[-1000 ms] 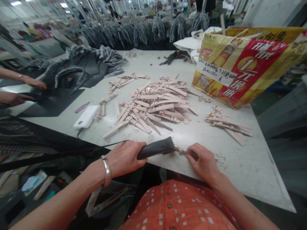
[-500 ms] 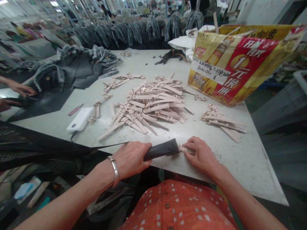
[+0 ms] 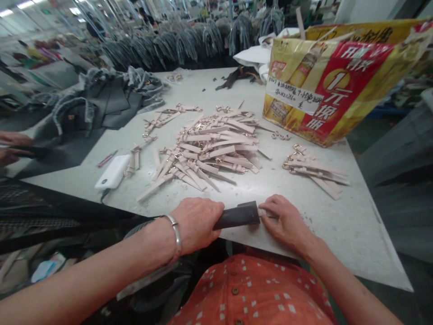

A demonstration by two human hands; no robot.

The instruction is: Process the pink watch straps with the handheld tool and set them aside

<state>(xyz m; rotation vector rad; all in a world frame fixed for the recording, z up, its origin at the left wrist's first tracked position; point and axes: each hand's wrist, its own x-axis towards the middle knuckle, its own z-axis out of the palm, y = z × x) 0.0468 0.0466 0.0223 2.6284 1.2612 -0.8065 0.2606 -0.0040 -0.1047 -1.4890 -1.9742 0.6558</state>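
My left hand, with a bracelet on the wrist, is closed round a black, flat-ended piece just above the table's front edge. Its exact kind I cannot make out. At the wide end of that piece, my right hand pinches a small beige strap, mostly hidden by the fingers. Whether the strap touches the black end or sits inside it does not show. Beyond both hands lies a large heap of beige buckle straps with gold-coloured buckles. A smaller bunch of buckle straps rests on the right.
A white power bank with a cable lies left of the heap. Small rings are near a yellow and red carton. Black bag pieces cover the back left, where another person's hands work.
My left hand and the black piece have shifted right, and the piece has rolled a little. My right hand keeps its pinch. The other person's hands have drawn left.
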